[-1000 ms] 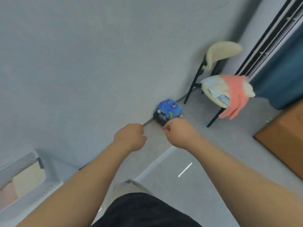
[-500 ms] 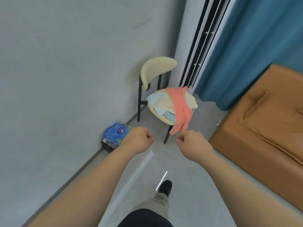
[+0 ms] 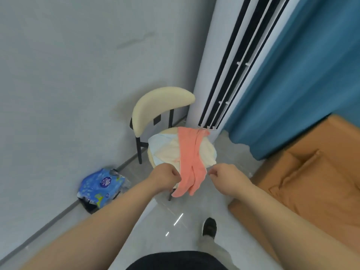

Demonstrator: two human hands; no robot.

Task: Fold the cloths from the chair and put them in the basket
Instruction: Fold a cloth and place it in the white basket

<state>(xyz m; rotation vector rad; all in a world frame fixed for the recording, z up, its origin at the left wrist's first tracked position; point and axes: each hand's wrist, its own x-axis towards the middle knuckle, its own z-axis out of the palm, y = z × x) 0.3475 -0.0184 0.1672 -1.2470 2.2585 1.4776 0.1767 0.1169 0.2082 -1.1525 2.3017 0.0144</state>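
A cream chair [image 3: 161,102] with black legs stands against the grey wall. On its seat lie a pale blue cloth [image 3: 161,140], a cream cloth [image 3: 168,152] and a coral-pink cloth [image 3: 190,162] that hangs over the front edge. My left hand [image 3: 165,177] is a closed fist just left of the hanging pink cloth, holding nothing. My right hand [image 3: 227,175] is curled just right of that cloth, also holding nothing. The basket is out of view.
A blue plastic package [image 3: 102,185] lies on the floor by the wall, left of the chair. An orange sofa [image 3: 311,172] fills the right side. A white standing unit [image 3: 220,65] and a blue curtain [image 3: 311,75] stand behind the chair. My shoe [image 3: 209,227] is on the tiled floor.
The view has swung from the wall and basket toward the chair and come closer. Both fists now flank the hanging pink cloth; the basket has left the view.
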